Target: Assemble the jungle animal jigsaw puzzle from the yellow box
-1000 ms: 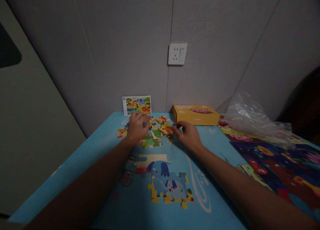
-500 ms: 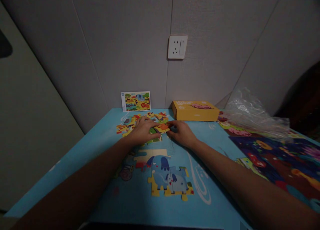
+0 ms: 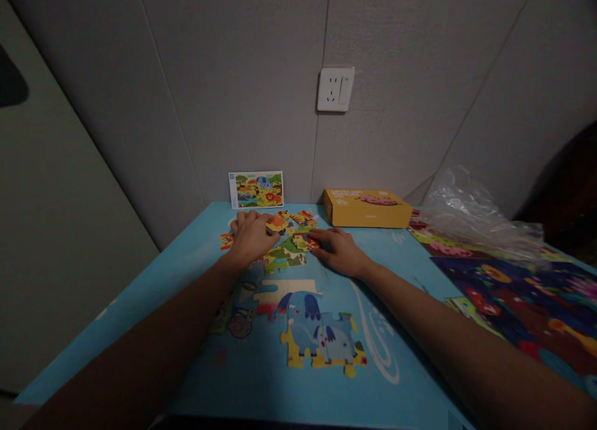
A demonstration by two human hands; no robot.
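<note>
My left hand (image 3: 252, 237) is over the loose puzzle pieces (image 3: 298, 219) at the far part of the table, its thumb and fingers closed on an orange and yellow puzzle piece (image 3: 277, 221). Just right of the pile, my right hand (image 3: 339, 251) pinches a small puzzle piece with red and yellow on it (image 3: 304, 241). Green pieces (image 3: 282, 259) lie between and below the hands. Nearer to me sits a joined elephant section (image 3: 303, 330), flat on the table. Part of the pile is hidden under my left hand.
A picture card (image 3: 256, 190) leans on the wall at the back, beside a yellow box (image 3: 368, 208). At right lie a clear plastic bag (image 3: 480, 215) and a dark blue picture sheet (image 3: 522, 312). The blue table (image 3: 261, 392) has printed drawings. A socket (image 3: 336, 89) is on the wall.
My left hand has moved left with the orange piece, away from my right hand. My right hand has stayed nearly in place and now has the red and yellow piece at its fingertips.
</note>
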